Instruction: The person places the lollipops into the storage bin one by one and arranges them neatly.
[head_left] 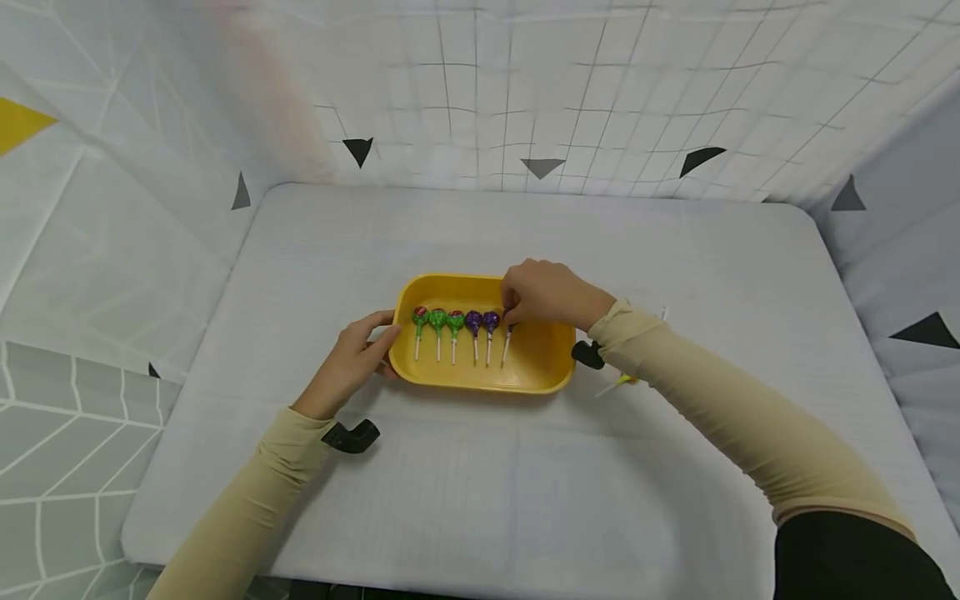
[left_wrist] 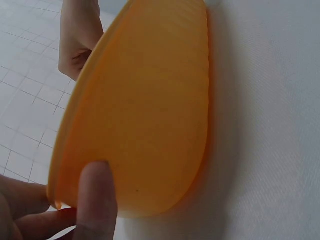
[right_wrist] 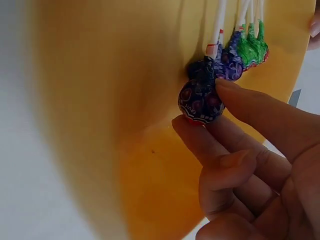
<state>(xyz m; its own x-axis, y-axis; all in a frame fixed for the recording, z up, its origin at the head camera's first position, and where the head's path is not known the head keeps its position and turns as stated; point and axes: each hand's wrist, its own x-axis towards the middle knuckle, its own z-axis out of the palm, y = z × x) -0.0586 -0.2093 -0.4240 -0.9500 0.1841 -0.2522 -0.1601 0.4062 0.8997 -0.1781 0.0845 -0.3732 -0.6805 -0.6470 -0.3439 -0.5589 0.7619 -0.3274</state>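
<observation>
A yellow tray [head_left: 540,358] lies on the table, holding a row of lollipops with their sticks toward me. Three have green wrappers [head_left: 438,318]; beside them are two purple-wrapped ones [head_left: 482,322]. Inside the tray, at the right end of the row, my right hand [head_left: 553,292] pinches the head of another purple lollipop [right_wrist: 201,102] between thumb and fingertips. Its stick slants down toward the tray floor; whether it touches is unclear. My left hand [head_left: 347,360] grips the tray's left end, with a finger [left_wrist: 96,200] against the outer wall.
Right of the tray, a yellow-wrapped lollipop [head_left: 626,380] lies on the white tabletop [head_left: 480,483], partly hidden by my right forearm. A white stick [head_left: 664,313] pokes out behind that sleeve. Light, patterned cloth walls [head_left: 480,92] stand behind and beside the table.
</observation>
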